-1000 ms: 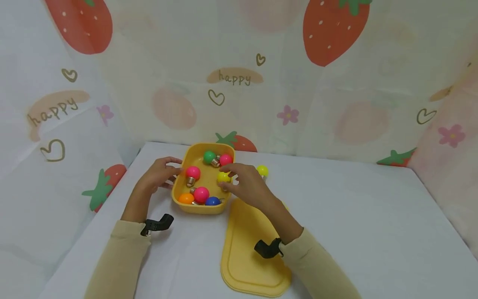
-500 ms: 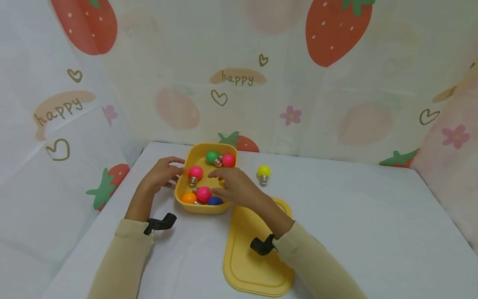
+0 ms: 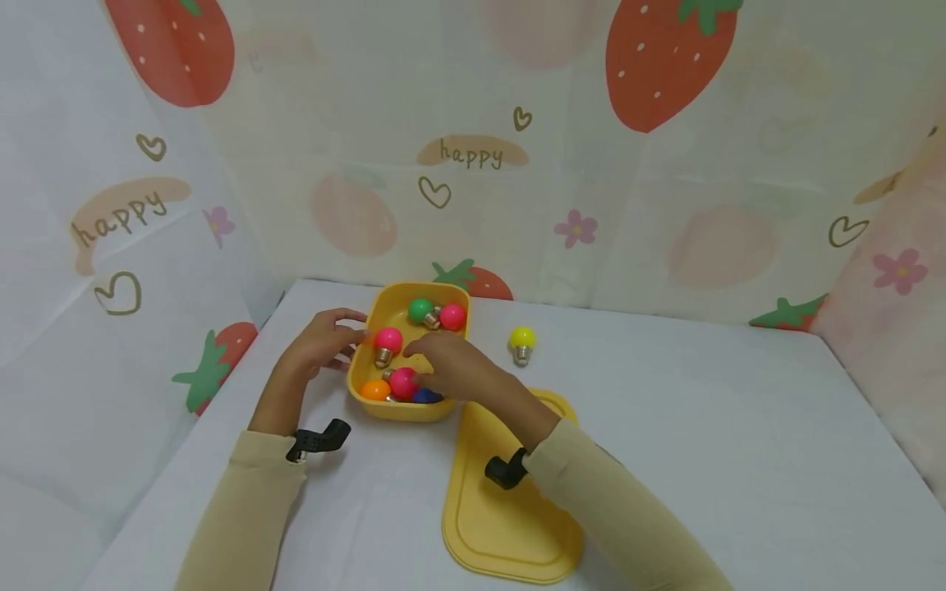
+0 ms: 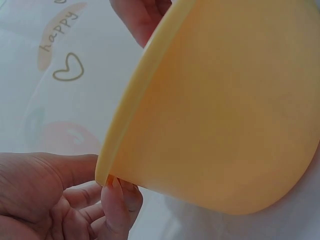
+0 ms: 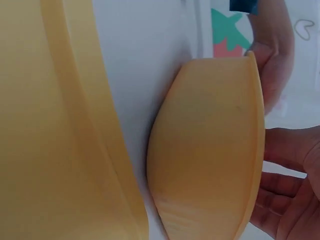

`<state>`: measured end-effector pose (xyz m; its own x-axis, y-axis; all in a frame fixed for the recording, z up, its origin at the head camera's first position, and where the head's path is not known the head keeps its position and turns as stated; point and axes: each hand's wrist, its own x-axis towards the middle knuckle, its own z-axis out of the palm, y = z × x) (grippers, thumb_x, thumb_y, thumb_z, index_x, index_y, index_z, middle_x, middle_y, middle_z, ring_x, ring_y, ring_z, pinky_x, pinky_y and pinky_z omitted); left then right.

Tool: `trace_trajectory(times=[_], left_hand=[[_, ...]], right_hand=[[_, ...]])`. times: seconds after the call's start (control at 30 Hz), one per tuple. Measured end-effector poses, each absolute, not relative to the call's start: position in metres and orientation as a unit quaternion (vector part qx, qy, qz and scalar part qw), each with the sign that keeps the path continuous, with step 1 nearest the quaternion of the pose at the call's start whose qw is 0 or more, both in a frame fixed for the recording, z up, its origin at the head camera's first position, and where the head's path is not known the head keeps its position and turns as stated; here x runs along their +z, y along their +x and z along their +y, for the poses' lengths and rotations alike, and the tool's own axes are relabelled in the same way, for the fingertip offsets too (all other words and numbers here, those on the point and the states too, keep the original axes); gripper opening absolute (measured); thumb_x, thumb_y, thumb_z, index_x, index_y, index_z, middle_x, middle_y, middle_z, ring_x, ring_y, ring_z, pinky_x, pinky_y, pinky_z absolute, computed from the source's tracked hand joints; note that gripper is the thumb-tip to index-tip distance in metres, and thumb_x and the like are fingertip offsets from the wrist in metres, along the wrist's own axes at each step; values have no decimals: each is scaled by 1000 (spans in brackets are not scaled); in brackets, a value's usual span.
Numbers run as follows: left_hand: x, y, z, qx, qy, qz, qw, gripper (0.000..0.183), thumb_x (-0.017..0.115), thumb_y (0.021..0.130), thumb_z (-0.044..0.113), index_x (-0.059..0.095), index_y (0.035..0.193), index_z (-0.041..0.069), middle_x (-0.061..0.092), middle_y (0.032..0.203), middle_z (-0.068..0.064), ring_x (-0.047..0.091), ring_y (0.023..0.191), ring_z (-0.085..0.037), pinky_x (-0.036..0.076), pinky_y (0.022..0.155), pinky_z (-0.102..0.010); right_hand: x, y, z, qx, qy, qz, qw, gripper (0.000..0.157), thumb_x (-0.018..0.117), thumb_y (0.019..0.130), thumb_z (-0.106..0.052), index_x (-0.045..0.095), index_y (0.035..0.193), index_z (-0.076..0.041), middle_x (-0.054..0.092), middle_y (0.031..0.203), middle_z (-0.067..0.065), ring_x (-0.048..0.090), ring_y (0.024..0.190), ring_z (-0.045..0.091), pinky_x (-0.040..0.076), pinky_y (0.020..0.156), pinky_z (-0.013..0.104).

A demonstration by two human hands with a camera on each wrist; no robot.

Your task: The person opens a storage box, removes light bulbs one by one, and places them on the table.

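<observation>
A yellow plastic box holds several coloured light bulbs. My left hand pinches its left rim; in the left wrist view the thumb and fingers lie on either side of the rim. Over the right rim reaches my right hand, its thumb and index finger apart above the bulbs. Closest to those fingertips are a pink bulb and a blue bulb. Another pink bulb lies left of the index finger. In the right wrist view the box wall hides the bulbs.
Behind the hand, a green bulb and a pink bulb lie in the box; an orange bulb is at its front left. A yellow bulb rests on the white table. The yellow lid lies under the right forearm.
My right hand has moved left, further over the box, and now covers the yellow bulb seen inside earlier. The left hand keeps its place at the rim.
</observation>
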<state>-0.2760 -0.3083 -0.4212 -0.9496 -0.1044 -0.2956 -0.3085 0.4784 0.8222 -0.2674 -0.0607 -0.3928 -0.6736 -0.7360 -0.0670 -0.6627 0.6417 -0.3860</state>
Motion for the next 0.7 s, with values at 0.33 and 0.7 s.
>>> trace_trajectory(times=[0.33,0.7], left_hand=[[-420,-275,-309,495,-124,853,106,56,62,101,28,43,151,12,61,132,-20,64,100,-30,60,79,-32],[-422,-275,-311,498,-125,852,104,55,62,101,28,43,150,12,61,131,-20,64,100,-30,60,79,-32]], right_hand=[[-403,-267,-75,-147,-380,905,124,41,76,92,-22,68,132,-17,70,122,-1,62,108,15,53,96,25],[-417,-271,-85,-153,-394,900,107,39,77,92,-23,69,129,-14,72,114,-2,61,96,11,53,92,22]])
